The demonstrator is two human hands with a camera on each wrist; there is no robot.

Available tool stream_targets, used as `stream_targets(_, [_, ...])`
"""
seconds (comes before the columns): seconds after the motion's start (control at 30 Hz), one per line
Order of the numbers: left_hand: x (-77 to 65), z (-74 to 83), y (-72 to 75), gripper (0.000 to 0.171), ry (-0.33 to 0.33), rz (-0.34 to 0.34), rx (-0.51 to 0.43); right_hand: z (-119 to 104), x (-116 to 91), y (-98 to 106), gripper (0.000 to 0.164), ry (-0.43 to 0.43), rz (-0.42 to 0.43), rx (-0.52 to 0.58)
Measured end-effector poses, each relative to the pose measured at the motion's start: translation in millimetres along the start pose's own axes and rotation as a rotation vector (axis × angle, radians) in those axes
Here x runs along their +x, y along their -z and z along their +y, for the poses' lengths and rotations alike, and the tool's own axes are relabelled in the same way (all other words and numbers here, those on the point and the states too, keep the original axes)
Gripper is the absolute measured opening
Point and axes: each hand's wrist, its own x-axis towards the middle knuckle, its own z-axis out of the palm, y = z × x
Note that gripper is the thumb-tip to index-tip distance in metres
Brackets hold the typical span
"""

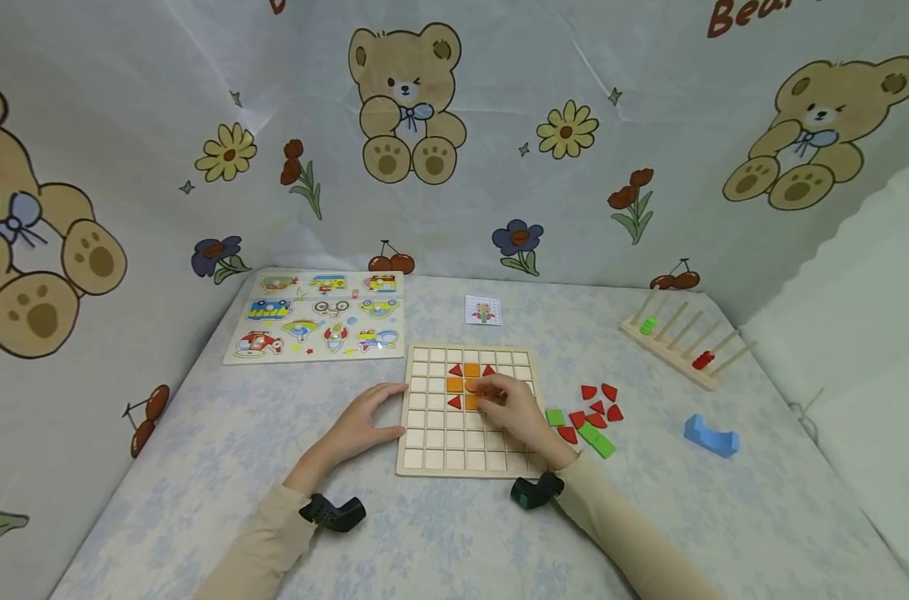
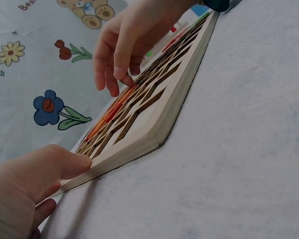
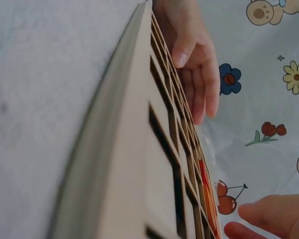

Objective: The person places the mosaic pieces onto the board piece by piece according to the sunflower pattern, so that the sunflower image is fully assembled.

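Note:
A square wooden grid board point(image 1: 424, 460) lies on the table before me. Orange squares point(image 1: 472, 370), a rounded orange piece point(image 1: 470, 385) and red triangles point(image 1: 455, 402) sit in its upper middle cells. My left hand point(image 1: 360, 421) rests against the board's left edge, thumb and fingers spread apart. Above the orange pieces is my right hand point(image 1: 517, 408), its fingers loosely bent and the fingertips down at the board. In the left wrist view that right hand point(image 2: 127, 45) shows a fingertip touching the grid. Part of the coloured pattern is hidden beneath it; I see no piece between its fingers.
Loose red pieces point(image 1: 596, 421) and green squares point(image 1: 596, 440) lie right of the board. A small pattern card point(image 1: 483, 311) is behind it. Further out are a vehicle puzzle board point(image 1: 315, 333), a wooden peg rack point(image 1: 679, 360) and a blue curved block point(image 1: 712, 437).

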Motion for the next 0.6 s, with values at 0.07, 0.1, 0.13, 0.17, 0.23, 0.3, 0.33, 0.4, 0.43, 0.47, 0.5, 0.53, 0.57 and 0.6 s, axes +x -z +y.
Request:
stream_targets(0.07, [0.1,0.6,-0.6,0.066,-0.001,-0.001,-0.003,3,-2,8,0.023,0.000,0.021,-0.016])
stream_targets(0.1, [0.1,1.0,-0.8,0.067,0.000,-0.001,-0.002,4,-4,13,0.023,-0.003,0.034,-0.031])
stream_targets(0.13, [-0.2,1.5,-0.8,0.067,0.004,0.000,0.000,7,-7,19,0.023,-0.009,0.050,-0.047])
stream_targets(0.17, [-0.5,2.2,-0.7,0.067,0.009,0.000,0.003,9,-10,25,0.023,-0.012,0.069,-0.065])
stream_targets(0.23, [-1.0,2.9,-0.1,0.067,0.018,-0.002,0.010,15,-18,39,0.023,-0.035,0.109,-0.095])
stream_targets(0.3, [-1.3,2.9,0.7,0.067,0.023,-0.003,0.016,23,-26,53,0.025,-0.063,0.165,-0.139])
stream_targets(0.33, [-1.2,2.9,1.0,0.067,0.022,-0.003,0.017,28,-29,61,0.025,-0.072,0.196,-0.163])
stream_targets(0.4, [-0.8,2.3,1.4,0.067,0.016,-0.004,0.013,37,-36,76,0.026,-0.095,0.243,-0.206])
stream_targets(0.43, [-0.6,2.0,1.4,0.067,0.014,-0.003,0.011,41,-39,84,0.027,-0.113,0.257,-0.222])
stream_targets(0.47, [-0.4,2.1,1.3,0.067,0.011,-0.003,0.009,44,-41,91,0.029,-0.130,0.271,-0.244])
stream_targets(0.5, [-0.3,2.1,1.1,0.067,0.009,-0.003,0.009,47,-44,98,0.030,-0.146,0.274,-0.254])
stream_targets(0.53, [-0.2,2.4,1.1,0.067,0.007,-0.003,0.007,49,-47,104,0.032,-0.167,0.265,-0.260])
stream_targets(0.57, [-0.1,2.6,0.9,0.067,0.006,-0.004,0.004,51,-50,111,0.035,-0.188,0.250,-0.264])
stream_targets(0.6, [-0.1,2.8,0.8,0.066,0.005,-0.005,0.005,53,-52,116,0.037,-0.208,0.230,-0.268])
